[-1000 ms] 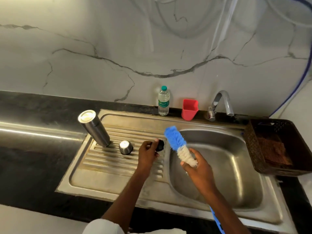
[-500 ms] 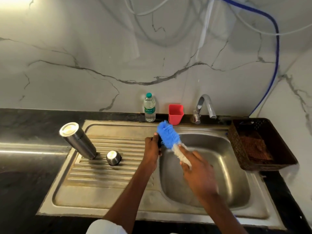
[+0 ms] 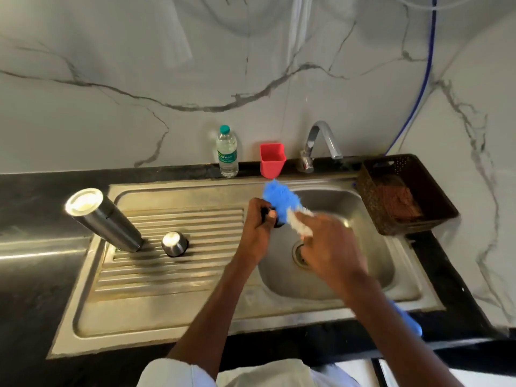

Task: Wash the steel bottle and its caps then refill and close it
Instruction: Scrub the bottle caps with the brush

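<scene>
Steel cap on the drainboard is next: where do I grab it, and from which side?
Take the steel cap by its round side wall, coming straight down from above. It sits dome-up, apart from the steel bottle to its left, so fingers fit around it. Its top is likely too smooth to pinch.

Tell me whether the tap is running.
Off, as far as visible: no stream falls from the tap spout into the sink basin, though motion blur limits certainty.

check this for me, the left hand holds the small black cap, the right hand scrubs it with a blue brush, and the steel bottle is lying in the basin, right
Not quite. The head view shows the steel bottle standing on the ribbed draining board, not in the basin. The rest holds: the left hand holds the black cap and the right hand works the blue brush on it.
</scene>
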